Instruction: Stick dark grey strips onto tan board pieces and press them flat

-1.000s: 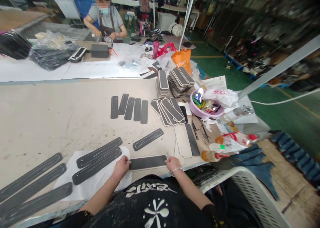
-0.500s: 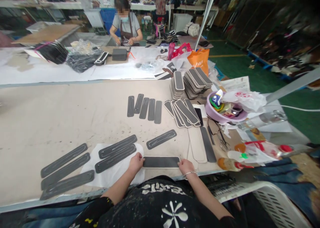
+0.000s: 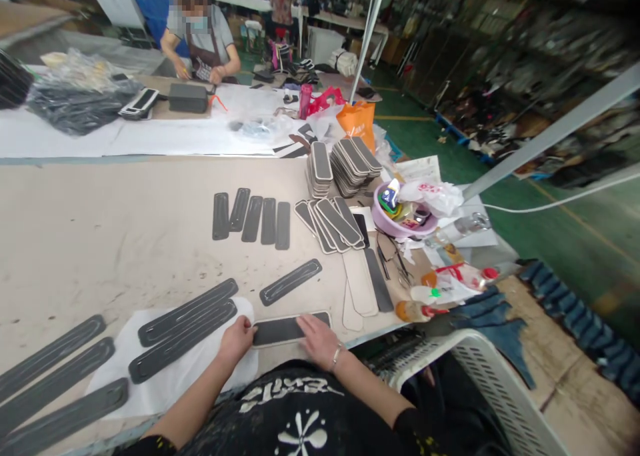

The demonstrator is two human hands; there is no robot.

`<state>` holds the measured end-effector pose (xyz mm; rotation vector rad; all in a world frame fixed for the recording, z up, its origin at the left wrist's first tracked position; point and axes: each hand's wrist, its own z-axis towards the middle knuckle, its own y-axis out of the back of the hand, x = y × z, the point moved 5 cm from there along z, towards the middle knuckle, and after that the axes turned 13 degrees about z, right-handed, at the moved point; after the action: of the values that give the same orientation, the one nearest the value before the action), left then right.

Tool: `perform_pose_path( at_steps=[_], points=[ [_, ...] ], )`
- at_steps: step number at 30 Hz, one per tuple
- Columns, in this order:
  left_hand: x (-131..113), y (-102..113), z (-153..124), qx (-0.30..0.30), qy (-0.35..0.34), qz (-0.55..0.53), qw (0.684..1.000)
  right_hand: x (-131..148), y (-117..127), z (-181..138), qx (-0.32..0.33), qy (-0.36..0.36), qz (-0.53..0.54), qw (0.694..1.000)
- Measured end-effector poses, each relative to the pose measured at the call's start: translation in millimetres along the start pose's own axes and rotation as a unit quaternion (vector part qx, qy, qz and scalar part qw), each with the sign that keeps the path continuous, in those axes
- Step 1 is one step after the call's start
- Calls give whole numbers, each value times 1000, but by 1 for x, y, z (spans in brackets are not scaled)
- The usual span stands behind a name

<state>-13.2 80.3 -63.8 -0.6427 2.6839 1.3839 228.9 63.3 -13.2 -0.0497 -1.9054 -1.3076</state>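
The left hand (image 3: 239, 337) is pinning the near dark rectangular strip's (image 3: 280, 330) left end while the right hand (image 3: 318, 337), fingers together, is lying flat on it, keeping it from shifting

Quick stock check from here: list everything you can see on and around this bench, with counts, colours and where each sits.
bordered strip: 1, black with pale edge, front edge, under both hands
long strips: 2, dark grey, on white sheet
long strips at left: 3, dark grey, front left
grooved strip: 1, dark grey, lying alone behind the bordered strip
short strips: 5, dark grey, row at mid-table
fanned pieces: several, black on pale
stacks: 2, far right
bowl: 1, lilac, filled with clutter
orange bag: 1, far right
co-worker: 1, far bench
left hand: grip on strip's left end
right hand: flat on strip
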Motion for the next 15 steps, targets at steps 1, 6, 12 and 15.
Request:
perform_pose_path(
  at_steps=[1, 6, 12, 15],
  points=[
    [0, -1, 1, 6, -1, 2, 1000, 10, -11, 9, 20, 58, -3, 998],
    [0, -4, 5, 22, 3, 8, 1000, 31, -46, 33, 99, 183, -38, 977],
    [-1, -4, 4, 25, 13, -26, 999, -14, -19, 2, 67, 62, -49, 995],
    [-3, -2, 1, 12, 24, -38, 999, -46, -3, -23, 61, -10, -71, 996]
  ],
)
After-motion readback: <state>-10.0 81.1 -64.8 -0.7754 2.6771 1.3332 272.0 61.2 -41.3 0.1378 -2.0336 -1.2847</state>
